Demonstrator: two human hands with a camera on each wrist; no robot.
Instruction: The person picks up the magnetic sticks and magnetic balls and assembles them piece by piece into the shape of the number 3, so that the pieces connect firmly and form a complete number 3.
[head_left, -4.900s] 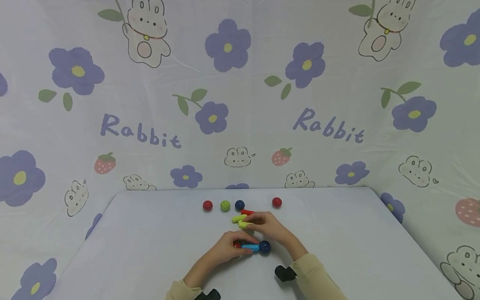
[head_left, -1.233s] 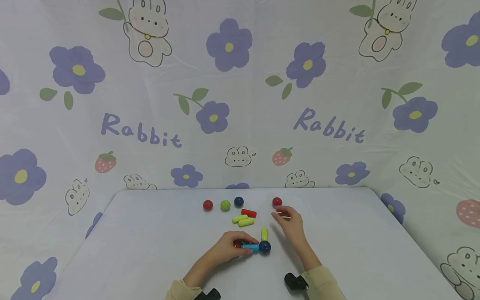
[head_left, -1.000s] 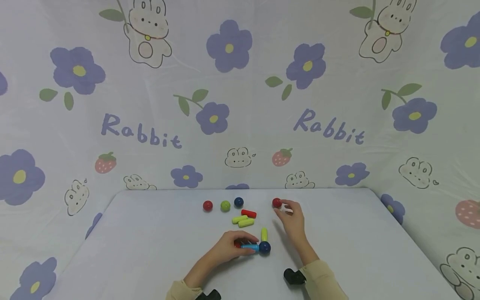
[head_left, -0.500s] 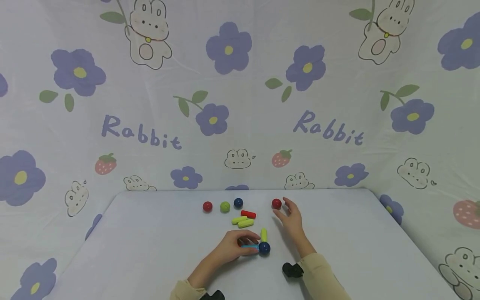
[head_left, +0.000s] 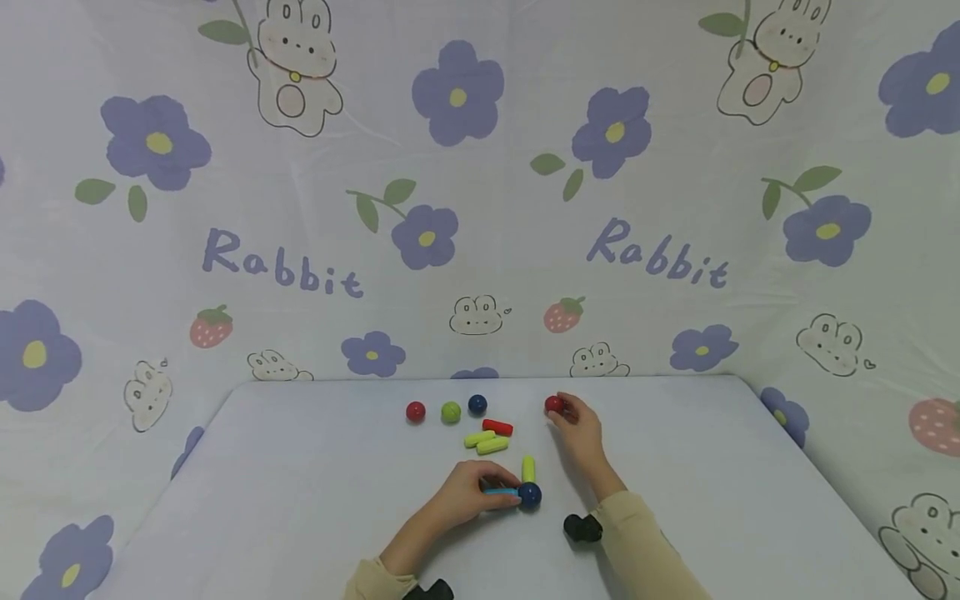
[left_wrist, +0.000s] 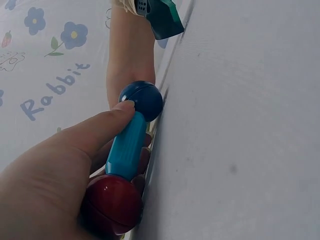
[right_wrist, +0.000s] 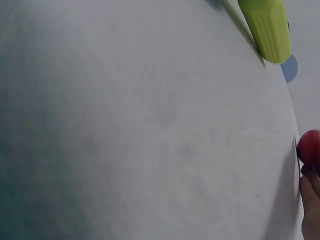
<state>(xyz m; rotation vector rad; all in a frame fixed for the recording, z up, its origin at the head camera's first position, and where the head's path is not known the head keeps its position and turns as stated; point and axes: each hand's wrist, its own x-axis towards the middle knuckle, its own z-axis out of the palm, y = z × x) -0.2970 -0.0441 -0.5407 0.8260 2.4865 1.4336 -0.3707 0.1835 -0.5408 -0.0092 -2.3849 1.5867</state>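
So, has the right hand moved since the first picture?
Yes: the right hand went rightward, closer to the table's back edge, from the yellow sticks to the rightmost red ball.

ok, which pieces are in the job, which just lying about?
In the job: left grip; blue rod; navy ball; red end ball; adjoining yellow rod; right grip; pinched red ball.

Lying about, perhaps spares: leftmost red ball; green ball; second navy ball; red rod; two yellow rods.

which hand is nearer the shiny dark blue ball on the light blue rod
Left. The left hand grips the light blue rod right beside the dark blue ball; the right hand is farther back, pinching a shiny red ball.
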